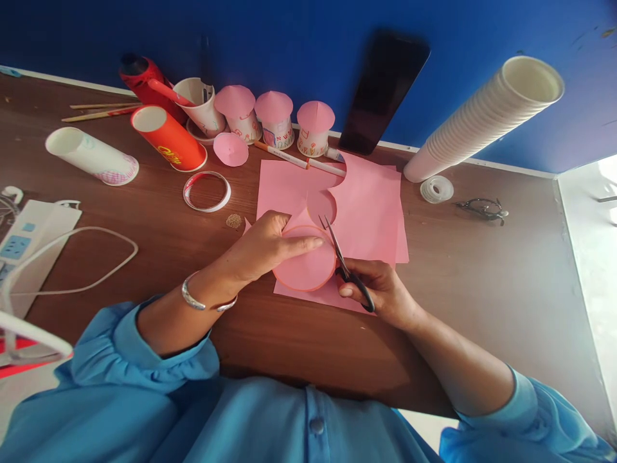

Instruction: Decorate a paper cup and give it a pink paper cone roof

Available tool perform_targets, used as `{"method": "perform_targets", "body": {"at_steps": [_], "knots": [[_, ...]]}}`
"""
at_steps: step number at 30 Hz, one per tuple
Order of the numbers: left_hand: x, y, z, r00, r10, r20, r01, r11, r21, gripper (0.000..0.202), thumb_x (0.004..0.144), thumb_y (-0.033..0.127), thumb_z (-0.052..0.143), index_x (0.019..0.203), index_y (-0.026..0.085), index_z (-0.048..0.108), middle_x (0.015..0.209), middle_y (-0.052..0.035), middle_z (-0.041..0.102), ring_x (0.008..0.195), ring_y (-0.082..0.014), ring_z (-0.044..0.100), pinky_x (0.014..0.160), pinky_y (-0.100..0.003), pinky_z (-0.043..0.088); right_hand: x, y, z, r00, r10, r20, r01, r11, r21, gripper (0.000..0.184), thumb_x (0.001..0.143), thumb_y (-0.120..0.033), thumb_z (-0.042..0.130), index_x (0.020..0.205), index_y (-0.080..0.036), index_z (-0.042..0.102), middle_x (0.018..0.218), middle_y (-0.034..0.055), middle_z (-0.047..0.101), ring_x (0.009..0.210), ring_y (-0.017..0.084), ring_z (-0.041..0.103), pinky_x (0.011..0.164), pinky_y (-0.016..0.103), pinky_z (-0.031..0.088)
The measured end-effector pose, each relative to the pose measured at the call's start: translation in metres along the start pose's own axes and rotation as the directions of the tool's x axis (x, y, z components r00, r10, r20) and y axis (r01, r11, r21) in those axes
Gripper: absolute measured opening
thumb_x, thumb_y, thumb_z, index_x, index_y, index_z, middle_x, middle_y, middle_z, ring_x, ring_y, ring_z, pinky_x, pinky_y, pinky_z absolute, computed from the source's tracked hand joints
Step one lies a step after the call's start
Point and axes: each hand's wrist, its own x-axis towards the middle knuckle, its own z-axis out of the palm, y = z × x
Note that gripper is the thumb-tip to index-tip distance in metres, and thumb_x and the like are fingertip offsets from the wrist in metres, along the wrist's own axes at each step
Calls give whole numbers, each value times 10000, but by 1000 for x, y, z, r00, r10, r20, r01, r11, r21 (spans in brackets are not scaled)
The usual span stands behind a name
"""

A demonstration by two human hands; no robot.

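Note:
My left hand [270, 247] grips a piece of pink paper [308, 267] marked with an orange circle outline, its thumb lying across the top. Closed round the black handles of a pair of scissors [343, 260], my right hand [383, 292] holds them at the paper's right edge. The scissor blades stand slightly apart and point away from me. Beneath lie more pink sheets [369, 218], one with a curved cut-out. Behind them, decorated paper cups [313, 143] wear pink cone tops, and a loose pink cone [231, 149] rests in front.
A tall stack of white cups [477, 122] leans at the right, near a tape roll [436, 189] and glasses [483, 209]. A phone [383, 90] leans on the blue wall. Leftward are a red cup [168, 138], a white cup [91, 156], a cup ring [207, 191] and a power strip [36, 247].

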Motion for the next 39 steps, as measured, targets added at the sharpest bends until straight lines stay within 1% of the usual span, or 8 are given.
{"method": "perform_targets", "body": {"at_steps": [4,11,15,19,22,25,34,39], "knots": [[0,0,0,1000,19,12,-19,1000,-6,362,851,399,761,1139,183,719,1179,-62,783,1197,-307,687,1037,-416,541,0,-2,1,1000,13,-10,-13,1000,3,460,868,-590,760,775,-181,568,716,-49,317,671,108,251,590,276,225],[-2,4,2,1000,-11,-16,11,1000,-4,322,846,404,766,1087,192,748,1093,-33,807,1104,-263,720,958,-339,560,-1,-1,1,1000,11,-21,-11,1000,-12,458,858,-603,764,817,-175,607,717,-45,334,673,111,274,601,277,226],[-2,4,2,999,-27,-16,27,1000,2,325,847,408,751,1085,187,742,1094,-45,805,1104,-272,719,954,-353,563,-1,-2,2,999,22,-29,-22,999,-26,475,846,-626,763,821,-173,621,706,-44,323,670,114,260,589,275,225],[-2,4,1,1000,-16,-25,17,999,45,345,850,411,744,1114,189,722,1141,-46,795,1143,-270,705,981,-345,545,0,-2,2,999,32,-34,-33,999,-24,487,833,-640,767,841,-173,630,698,-47,321,664,113,254,582,272,228],[-2,6,1,998,-29,-50,34,993,116,319,852,413,741,1089,199,731,1110,-34,804,1106,-266,715,941,-326,549,-1,-1,2,1000,13,-25,-14,1000,-8,453,856,-595,768,800,-176,605,706,-46,315,669,111,250,584,271,226],[-2,9,1,997,-39,-73,51,984,173,307,848,425,746,1061,204,741,1071,-26,813,1069,-266,722,907,-317,551,-1,-1,2,1000,5,-20,-5,1000,6,430,860,-579,773,829,-175,629,708,-49,316,668,110,247,583,268,235],[-2,7,-1,997,-11,-79,27,978,205,316,842,443,755,1078,234,772,1069,-15,816,1089,-276,717,906,-317,552,0,-3,2,1000,8,-21,-7,1000,14,414,848,-566,788,845,-168,674,705,-46,365,661,107,275,582,261,268],[-2,9,-4,996,-64,-67,77,973,217,293,805,471,752,909,200,791,951,-35,815,978,-274,726,821,-319,560,0,-6,2,999,33,-15,-33,999,13,432,835,-575,790,785,-166,661,674,-44,378,639,105,282,574,263,284]]}}
